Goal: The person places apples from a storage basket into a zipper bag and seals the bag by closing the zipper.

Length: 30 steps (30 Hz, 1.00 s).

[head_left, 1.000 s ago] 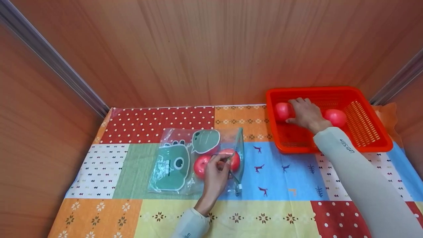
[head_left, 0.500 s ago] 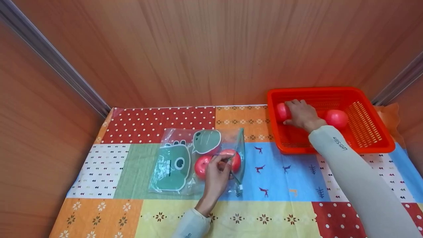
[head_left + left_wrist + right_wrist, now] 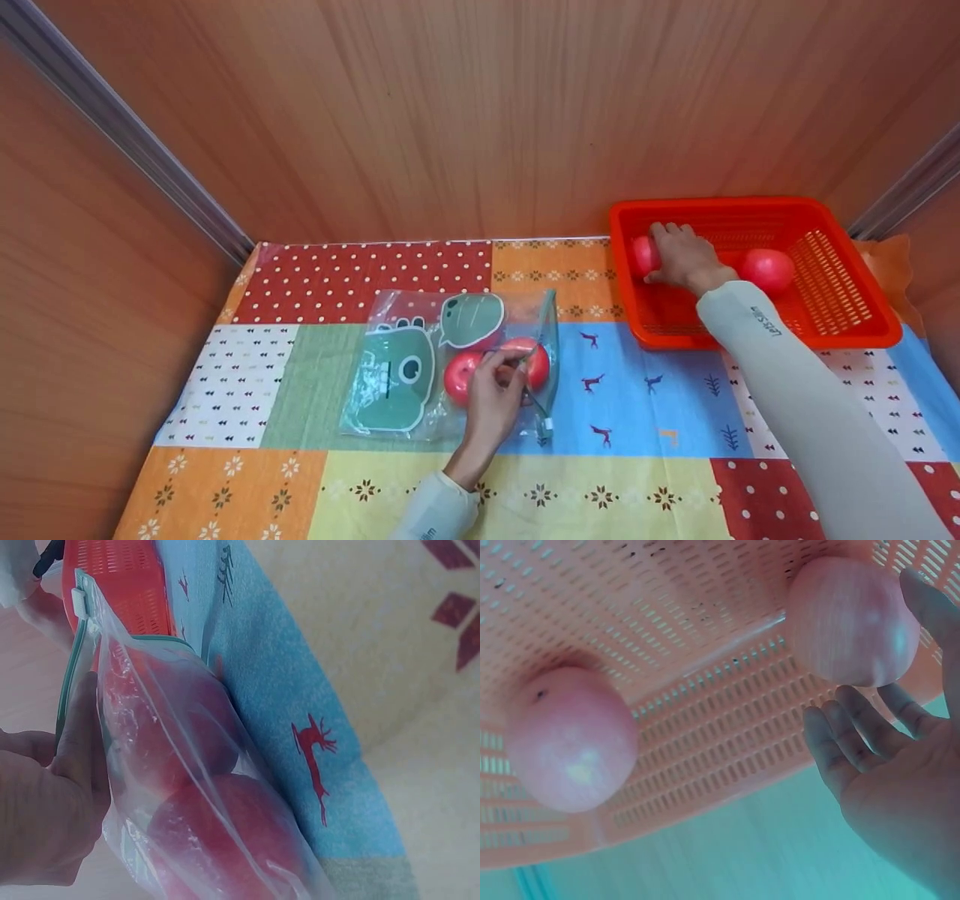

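Observation:
A clear zip bag (image 3: 450,416) with green monster print lies flat, its green zip edge toward the basket. Red apples (image 3: 459,379) show through the plastic; at least two are visible. My left hand (image 3: 495,405) pinches the bag's open edge, with the green zip by its fingers (image 3: 79,731) in the left wrist view. My right hand (image 3: 686,259) reaches into the red basket (image 3: 667,341) beside the left apple (image 3: 645,256). In the right wrist view, thumb and index finger are at that apple (image 3: 847,622), while the other fingers (image 3: 847,735) stay loosely extended below it.
Another apple (image 3: 767,270) sits farther right in the basket, also seen as the left apple (image 3: 574,739) in the right wrist view. A patchwork cloth (image 3: 600,495) covers the table. Wooden panels (image 3: 420,120) stand behind and at both sides.
My right hand has moved slightly left, closer over the left apple, which is now more covered. The left hand stays at the bag's edge. The whole head view has shifted a little.

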Motion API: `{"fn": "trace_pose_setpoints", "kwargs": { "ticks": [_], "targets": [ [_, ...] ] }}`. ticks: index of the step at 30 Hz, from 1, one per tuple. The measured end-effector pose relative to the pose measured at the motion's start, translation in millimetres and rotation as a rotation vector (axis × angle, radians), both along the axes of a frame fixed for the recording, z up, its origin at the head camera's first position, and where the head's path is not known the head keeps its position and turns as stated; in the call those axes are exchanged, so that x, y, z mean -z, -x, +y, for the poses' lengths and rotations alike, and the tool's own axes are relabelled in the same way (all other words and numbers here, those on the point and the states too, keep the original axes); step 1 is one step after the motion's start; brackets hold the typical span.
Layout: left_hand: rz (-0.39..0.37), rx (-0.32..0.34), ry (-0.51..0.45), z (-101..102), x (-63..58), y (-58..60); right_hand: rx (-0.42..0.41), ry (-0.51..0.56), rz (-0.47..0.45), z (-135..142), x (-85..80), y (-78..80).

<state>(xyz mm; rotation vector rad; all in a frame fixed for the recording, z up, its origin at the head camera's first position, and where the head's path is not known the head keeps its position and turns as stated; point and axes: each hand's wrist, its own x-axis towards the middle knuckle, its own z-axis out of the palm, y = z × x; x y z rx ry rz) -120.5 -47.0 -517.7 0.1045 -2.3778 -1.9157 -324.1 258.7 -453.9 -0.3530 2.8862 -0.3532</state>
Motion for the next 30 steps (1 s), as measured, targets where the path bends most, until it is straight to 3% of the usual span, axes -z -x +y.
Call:
{"fn": "trace_pose_setpoints", "kwargs": {
  "ticks": [8, 15, 22, 30],
  "targets": [
    [0.002, 0.005, 0.002, 0.2, -0.9, -0.7, 0.018, 0.068, -0.094, 5.6, -1.4, -4.0],
    [-0.003, 0.000, 0.003, 0.5, -0.6, -1.0, 0.003, 0.027, -0.123, 5.6, -2.9, -7.8],
    [0.012, 0.010, -0.011, 0.2, -0.1, -1.0, 0.015, 0.057, -0.182, 3.6, -3.4, -9.9],
    [0.013, 0.017, -0.018, -0.6, 0.1, -1.9, 0.001, 0.011, -0.159, 3.9, -7.2, -15.5]
  ]
}}
